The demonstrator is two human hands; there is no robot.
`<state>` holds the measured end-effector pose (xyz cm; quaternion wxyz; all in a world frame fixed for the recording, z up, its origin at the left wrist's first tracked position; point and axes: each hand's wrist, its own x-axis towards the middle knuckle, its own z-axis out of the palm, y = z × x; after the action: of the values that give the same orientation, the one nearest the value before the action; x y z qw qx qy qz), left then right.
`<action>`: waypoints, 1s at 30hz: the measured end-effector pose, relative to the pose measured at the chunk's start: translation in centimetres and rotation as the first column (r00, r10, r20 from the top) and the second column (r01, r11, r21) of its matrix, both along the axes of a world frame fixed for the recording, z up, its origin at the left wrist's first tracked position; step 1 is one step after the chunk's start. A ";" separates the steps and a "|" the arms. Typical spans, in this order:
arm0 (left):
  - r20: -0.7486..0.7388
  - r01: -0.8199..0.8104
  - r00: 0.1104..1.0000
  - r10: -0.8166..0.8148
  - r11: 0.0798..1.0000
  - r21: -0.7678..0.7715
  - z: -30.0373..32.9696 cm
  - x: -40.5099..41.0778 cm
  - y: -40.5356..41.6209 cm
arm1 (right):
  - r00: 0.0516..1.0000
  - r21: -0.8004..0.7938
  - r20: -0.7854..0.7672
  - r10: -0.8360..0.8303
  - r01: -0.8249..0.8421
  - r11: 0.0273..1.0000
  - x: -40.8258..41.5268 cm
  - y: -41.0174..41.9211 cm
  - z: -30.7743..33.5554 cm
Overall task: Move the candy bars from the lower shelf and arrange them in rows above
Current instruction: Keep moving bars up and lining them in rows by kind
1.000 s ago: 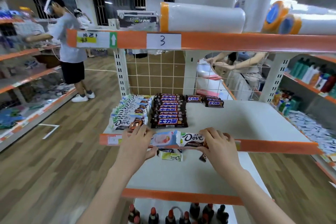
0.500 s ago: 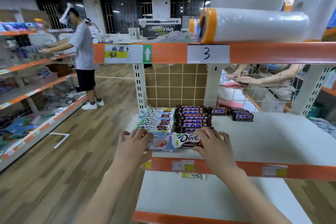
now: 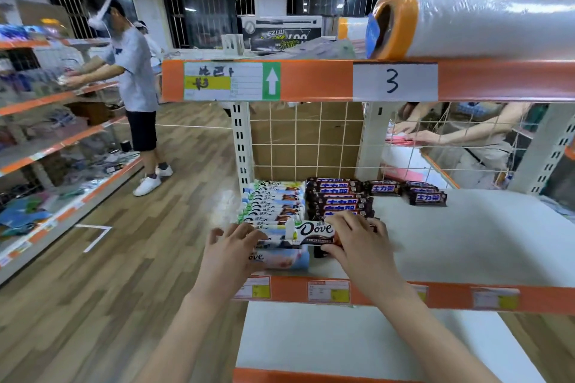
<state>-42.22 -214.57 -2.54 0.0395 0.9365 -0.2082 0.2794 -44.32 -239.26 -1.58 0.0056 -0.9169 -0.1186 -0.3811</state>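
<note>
Both hands are on the middle shelf [image 3: 466, 242], white and matte with an orange front lip. The right hand [image 3: 361, 246] pinches a glossy dark Dove bar [image 3: 314, 232] at its end; the left hand [image 3: 233, 246] presses flat on pale wrappers [image 3: 280, 258] at the front of the Dove row [image 3: 273, 202]. Brown bars [image 3: 339, 196] sit stacked right of that row.

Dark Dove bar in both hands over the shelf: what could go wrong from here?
1. The dark brown Dove chocolate bar is pinched only at its ends by the left hand and right hand, so it could slip.
2. The pale pink-and-blue Dove bar lies near the orange front shelf edge; a nudge from the left hand might push it off.
3. The right hand partly covers the stacked dark Snickers bars and could knock that row askew.
</note>
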 end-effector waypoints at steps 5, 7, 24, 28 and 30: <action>-0.024 0.023 0.999 -0.025 0.997 -0.077 -0.6 0.5 0.9 | 1.000 -0.010 -0.003 -0.010 0.010 1.000 0.4 0.4 -0.4; -0.025 0.037 0.999 -0.040 0.992 -0.121 -0.7 0.6 1.1 | 1.000 -0.007 -0.002 -0.012 0.012 1.000 0.5 0.7 -0.6; -0.083 -0.044 0.996 0.025 0.971 -0.235 -1.4 -1.1 3.1 | 0.994 0.009 -0.075 0.083 -0.083 0.997 0.0 6.8 -2.5; -0.097 -0.072 0.994 0.049 0.966 -0.248 -1.2 -1.6 4.1 | 0.994 0.035 -0.080 0.080 -0.077 0.996 0.3 7.9 -2.3; -0.110 -0.082 0.992 0.055 0.964 -0.252 -1.3 -1.9 4.5 | 0.991 0.048 -0.100 0.092 -0.087 0.995 0.5 8.3 -2.4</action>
<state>-44.07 -210.12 -3.84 0.1609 0.9432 -0.1356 0.2570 -43.82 -230.94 -3.97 0.0487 -0.9286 -0.1508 -0.3356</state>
